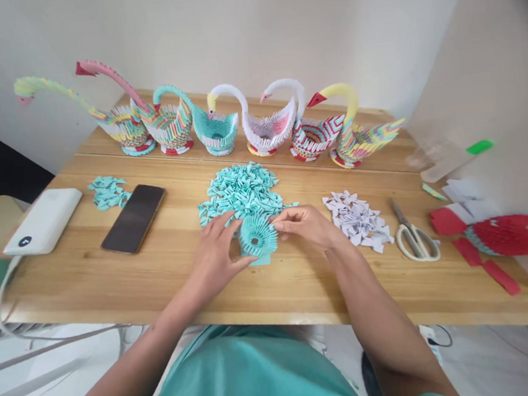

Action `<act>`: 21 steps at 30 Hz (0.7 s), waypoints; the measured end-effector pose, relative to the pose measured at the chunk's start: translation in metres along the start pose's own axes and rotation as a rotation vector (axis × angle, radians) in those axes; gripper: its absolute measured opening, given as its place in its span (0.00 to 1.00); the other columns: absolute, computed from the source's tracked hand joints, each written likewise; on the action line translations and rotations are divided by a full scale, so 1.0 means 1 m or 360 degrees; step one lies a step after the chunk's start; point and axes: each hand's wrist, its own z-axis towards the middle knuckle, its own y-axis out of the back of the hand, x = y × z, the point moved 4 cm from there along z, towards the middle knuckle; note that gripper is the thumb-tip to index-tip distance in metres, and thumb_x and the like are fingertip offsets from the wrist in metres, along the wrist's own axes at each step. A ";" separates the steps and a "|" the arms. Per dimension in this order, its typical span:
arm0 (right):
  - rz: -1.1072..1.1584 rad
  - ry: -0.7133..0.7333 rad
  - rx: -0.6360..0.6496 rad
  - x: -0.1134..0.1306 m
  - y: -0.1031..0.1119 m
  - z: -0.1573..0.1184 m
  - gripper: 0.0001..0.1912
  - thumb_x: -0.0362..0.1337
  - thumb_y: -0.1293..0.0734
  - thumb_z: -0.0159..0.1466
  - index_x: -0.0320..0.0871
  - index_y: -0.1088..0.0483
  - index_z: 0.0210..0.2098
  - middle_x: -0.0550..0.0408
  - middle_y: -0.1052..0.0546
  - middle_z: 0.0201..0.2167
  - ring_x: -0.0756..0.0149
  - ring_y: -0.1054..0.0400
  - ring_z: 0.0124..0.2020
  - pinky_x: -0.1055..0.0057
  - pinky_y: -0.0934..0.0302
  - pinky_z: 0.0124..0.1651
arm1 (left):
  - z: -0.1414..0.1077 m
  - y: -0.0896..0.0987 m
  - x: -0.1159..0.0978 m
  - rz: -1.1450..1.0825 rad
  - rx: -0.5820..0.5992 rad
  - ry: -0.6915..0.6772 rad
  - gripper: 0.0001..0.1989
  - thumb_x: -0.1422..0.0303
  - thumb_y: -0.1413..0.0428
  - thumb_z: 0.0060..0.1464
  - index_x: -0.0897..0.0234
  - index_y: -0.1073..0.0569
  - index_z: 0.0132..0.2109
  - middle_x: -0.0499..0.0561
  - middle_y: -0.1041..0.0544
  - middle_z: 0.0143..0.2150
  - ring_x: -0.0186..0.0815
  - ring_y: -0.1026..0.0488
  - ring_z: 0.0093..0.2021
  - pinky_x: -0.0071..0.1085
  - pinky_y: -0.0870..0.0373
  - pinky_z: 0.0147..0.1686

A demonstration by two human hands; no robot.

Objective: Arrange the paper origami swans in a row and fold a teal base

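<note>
A round teal ring of folded paper pieces (258, 234), with a hole in its centre, stands near the middle of the table. My left hand (215, 249) curves around its left side, thumb at the near edge and fingers at the far left. At its right rim, my right hand (301, 224) has thumb and forefinger pinched together; whether a single loose piece sits between them is hidden. Just behind the ring lies a heap of teal folded paper pieces (239, 188). A teal flat piece (263, 260) shows under the ring's near edge.
Several folded-paper swans (271, 126) line the back. To the left are a phone (134, 218), a white power bank (44, 220) with cable, and a small teal pile (107, 192). On the right lie white paper pieces (358, 220), scissors (415, 239) and a red paper fish (505, 235).
</note>
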 end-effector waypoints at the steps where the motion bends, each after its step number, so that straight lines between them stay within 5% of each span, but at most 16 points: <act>1: 0.0077 0.0016 -0.0015 0.003 0.001 -0.002 0.22 0.54 0.17 0.48 0.43 0.19 0.29 0.50 0.16 0.39 0.66 0.24 0.33 0.71 0.30 0.34 | 0.005 0.004 -0.001 -0.0234 -0.0019 0.0031 0.34 0.57 0.29 0.52 0.62 0.27 0.63 0.63 0.31 0.69 0.59 0.37 0.71 0.59 0.43 0.71; 6: 0.0420 0.0119 -0.0036 0.015 0.003 -0.010 0.24 0.56 0.17 0.49 0.44 0.22 0.29 0.48 0.15 0.45 0.60 0.19 0.38 0.69 0.27 0.34 | 0.034 0.005 -0.018 -0.1630 0.0042 0.0362 0.34 0.50 0.34 0.57 0.60 0.29 0.65 0.61 0.27 0.66 0.55 0.30 0.67 0.52 0.32 0.66; 9: 0.0444 0.0152 -0.0048 0.016 0.002 -0.010 0.24 0.55 0.16 0.49 0.44 0.24 0.28 0.49 0.15 0.42 0.58 0.18 0.38 0.69 0.26 0.34 | 0.053 -0.007 -0.028 -0.2144 0.0102 0.0504 0.31 0.47 0.37 0.60 0.60 0.27 0.62 0.60 0.24 0.63 0.53 0.26 0.63 0.51 0.27 0.62; 17: 0.0195 0.0445 -0.0575 0.027 0.018 -0.011 0.24 0.58 0.18 0.48 0.46 0.20 0.30 0.51 0.15 0.32 0.59 0.20 0.34 0.63 0.26 0.39 | 0.062 -0.029 -0.013 -0.2132 0.0191 0.0620 0.36 0.46 0.35 0.57 0.54 0.33 0.67 0.58 0.25 0.64 0.49 0.22 0.56 0.47 0.18 0.49; 21: 0.0029 0.0489 -0.0573 0.027 0.011 -0.012 0.22 0.58 0.20 0.52 0.46 0.19 0.31 0.51 0.16 0.31 0.60 0.23 0.32 0.62 0.28 0.39 | 0.055 -0.030 -0.014 -0.2083 0.0343 0.0594 0.42 0.49 0.31 0.54 0.52 0.36 0.71 0.59 0.28 0.66 0.49 0.22 0.57 0.48 0.20 0.53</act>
